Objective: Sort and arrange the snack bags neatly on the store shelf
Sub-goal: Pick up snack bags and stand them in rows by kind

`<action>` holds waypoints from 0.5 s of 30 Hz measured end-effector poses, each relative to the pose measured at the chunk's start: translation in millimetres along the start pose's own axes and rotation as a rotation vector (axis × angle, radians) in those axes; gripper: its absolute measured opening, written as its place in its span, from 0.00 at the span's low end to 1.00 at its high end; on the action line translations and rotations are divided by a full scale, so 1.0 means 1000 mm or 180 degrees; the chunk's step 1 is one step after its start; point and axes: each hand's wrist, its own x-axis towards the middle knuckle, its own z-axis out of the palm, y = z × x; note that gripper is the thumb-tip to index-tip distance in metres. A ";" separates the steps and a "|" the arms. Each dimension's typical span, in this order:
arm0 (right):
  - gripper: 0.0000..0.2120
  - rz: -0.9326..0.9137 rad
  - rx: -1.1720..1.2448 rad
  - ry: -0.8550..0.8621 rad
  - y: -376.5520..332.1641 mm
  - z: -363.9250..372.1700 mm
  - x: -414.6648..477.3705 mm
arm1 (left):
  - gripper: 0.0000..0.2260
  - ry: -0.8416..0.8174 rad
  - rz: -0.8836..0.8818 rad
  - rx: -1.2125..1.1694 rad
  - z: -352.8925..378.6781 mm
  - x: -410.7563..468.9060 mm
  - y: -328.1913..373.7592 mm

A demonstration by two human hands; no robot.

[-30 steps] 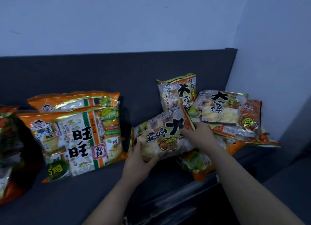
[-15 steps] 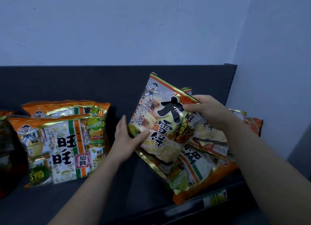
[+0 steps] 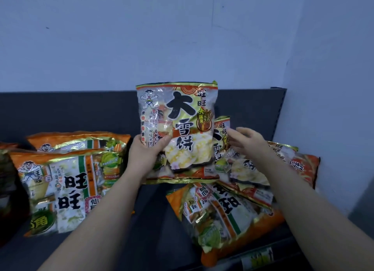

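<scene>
Above the shelf (image 3: 155, 226), the left hand (image 3: 145, 155) grips 1 bag (image 3: 178, 127) by its lower left corner, upright and face-out, probably to check its kind before placing it. Just right of that bag the right hand (image 3: 250, 143) hovers over a jumbled pile (image 3: 232, 208), fingers spread and holding nothing. The pile reaches the shelf's front edge. Left of the bag, a stack (image 3: 66, 181) of 2 lies flat. Below the bag is bare shelf, likely room enough to set it down.
</scene>
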 end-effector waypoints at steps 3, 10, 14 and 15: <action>0.32 -0.0002 -0.0030 -0.0140 0.006 -0.005 -0.003 | 0.33 -0.0090 -0.0214 -0.0060 0.022 -0.005 -0.002; 0.31 -0.0102 -0.0535 0.0199 0.007 -0.038 -0.002 | 0.42 -0.0724 -0.0510 -0.0289 0.101 0.013 -0.027; 0.29 -0.0121 -0.0712 0.0551 0.009 -0.070 -0.006 | 0.16 -0.1204 -0.0555 -0.0462 0.140 -0.010 0.013; 0.29 -0.0107 -0.0749 0.0658 0.012 -0.077 -0.006 | 0.11 -0.1349 -0.0591 -0.0504 0.150 -0.012 0.017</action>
